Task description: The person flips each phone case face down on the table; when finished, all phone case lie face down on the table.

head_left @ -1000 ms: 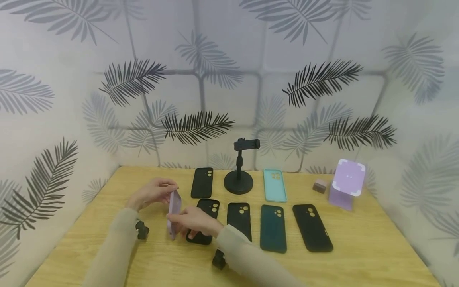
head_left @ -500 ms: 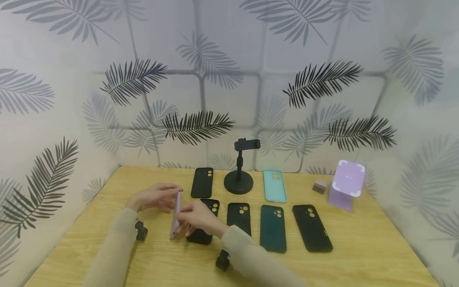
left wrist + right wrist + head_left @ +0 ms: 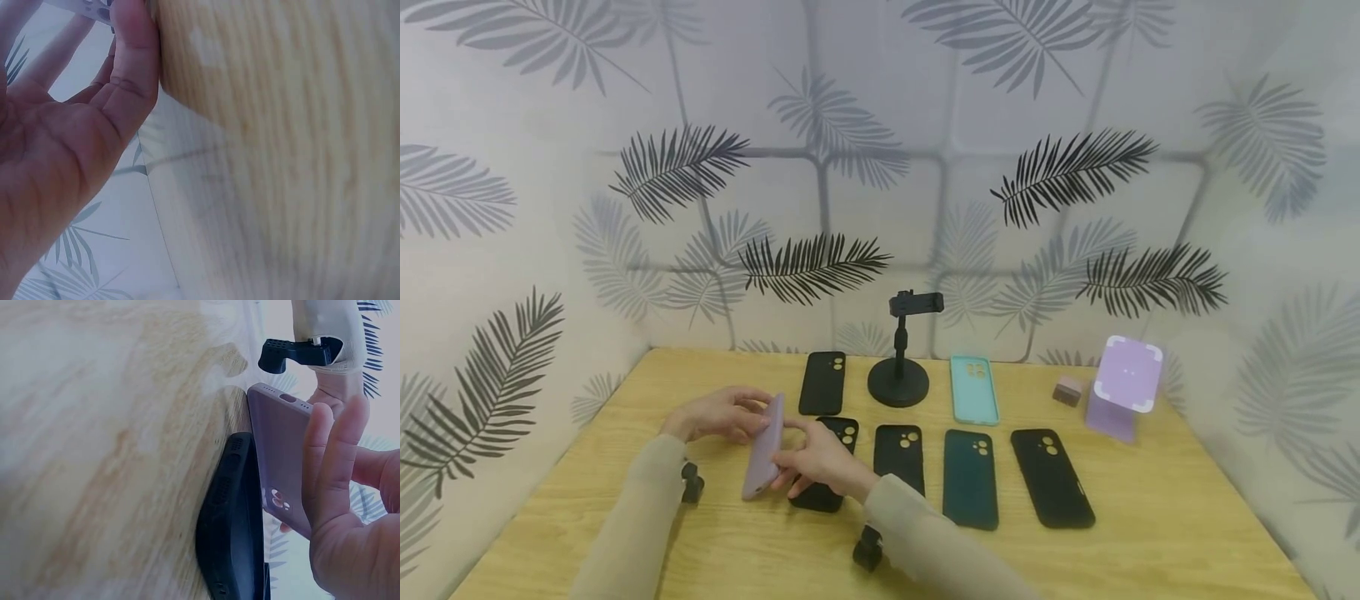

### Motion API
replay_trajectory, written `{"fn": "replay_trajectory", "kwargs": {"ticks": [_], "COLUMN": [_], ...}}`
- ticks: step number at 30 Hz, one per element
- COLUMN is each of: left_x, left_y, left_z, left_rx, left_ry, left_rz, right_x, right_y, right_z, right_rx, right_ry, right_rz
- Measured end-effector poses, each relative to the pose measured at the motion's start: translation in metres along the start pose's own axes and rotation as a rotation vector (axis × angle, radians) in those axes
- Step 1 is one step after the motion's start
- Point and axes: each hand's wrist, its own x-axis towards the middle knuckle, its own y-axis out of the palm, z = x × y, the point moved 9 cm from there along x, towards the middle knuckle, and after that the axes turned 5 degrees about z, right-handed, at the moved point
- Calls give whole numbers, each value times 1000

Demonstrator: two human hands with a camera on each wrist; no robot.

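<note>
Left hand (image 3: 718, 414) has its grip pinching the top end of a lilac phone case (image 3: 763, 447), which sits tilted on its lower edge on the wooden surface (image 3: 1150, 517) near the left side. Right hand (image 3: 820, 458) grips its other side, fingers curled round it. Just right of that there's a black case (image 3: 827, 467) lying flat, partly under the right hand. Further right: more dark cases, a black stand (image 3: 900, 354), a mint case (image 3: 973, 389) and a purple holder (image 3: 1123, 385).
</note>
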Motion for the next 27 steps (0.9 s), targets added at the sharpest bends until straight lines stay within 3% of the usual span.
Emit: {"fn": "replay_trajectory", "kwargs": {"ticks": [12,21,27], "left_x": [0,4,7], "left_y": [-7,-3,0], "left_z": [3,-5,-6], "left_rx": [81,214,257], "left_ry": [-31,-14,-17], "left_rz": [-52,-68,-71], "right_x": [2,0,-1], "right_y": [3,4,7], "right_z": [-6,-16,-20], "right_rx": [10,5,-3], "right_ry": [33,118,138], "right_rz": [-5,-31,6]}}
